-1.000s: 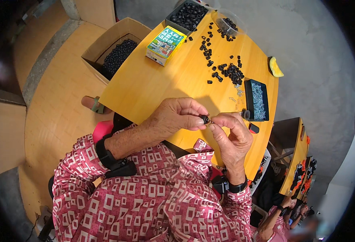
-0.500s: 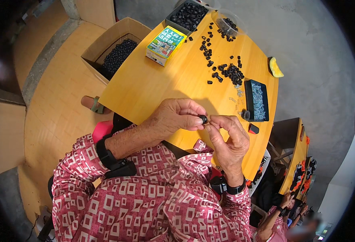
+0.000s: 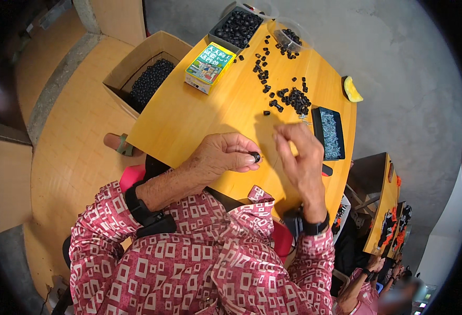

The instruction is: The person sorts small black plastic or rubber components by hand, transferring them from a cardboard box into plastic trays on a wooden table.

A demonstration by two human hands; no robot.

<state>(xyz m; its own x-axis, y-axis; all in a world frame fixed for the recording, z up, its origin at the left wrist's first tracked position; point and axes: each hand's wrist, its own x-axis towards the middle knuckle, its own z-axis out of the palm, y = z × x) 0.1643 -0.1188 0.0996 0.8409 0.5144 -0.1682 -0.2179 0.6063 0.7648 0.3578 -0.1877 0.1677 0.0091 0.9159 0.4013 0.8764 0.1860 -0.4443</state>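
My left hand (image 3: 223,152) pinches a small round black plastic piece (image 3: 255,156) between thumb and fingertips, over the near edge of the table. A tiny reddish tip shows at the right side of that piece. My right hand (image 3: 302,152) is raised to the right of it, apart from it, with the fingers curled in and the thumb close to the index fingertip. Anything between those fingertips is too small or too blurred to make out. Beyond my right hand lies a pile of small black cylindrical pieces (image 3: 296,101). Beside it stands a black tray (image 3: 318,131) of small silvery parts.
A grey bin (image 3: 217,32) of black pieces, a yellow-and-green box (image 3: 210,68) and a clear tub (image 3: 304,37) stand at the table's far end. An open carton (image 3: 118,71) of dark pieces is left of the table. A melon slice (image 3: 353,89) lies at the right edge.
My right hand has left the black piece and moved up and away, towards the pile and the tray. My left hand still holds the piece, slightly shifted to the left.
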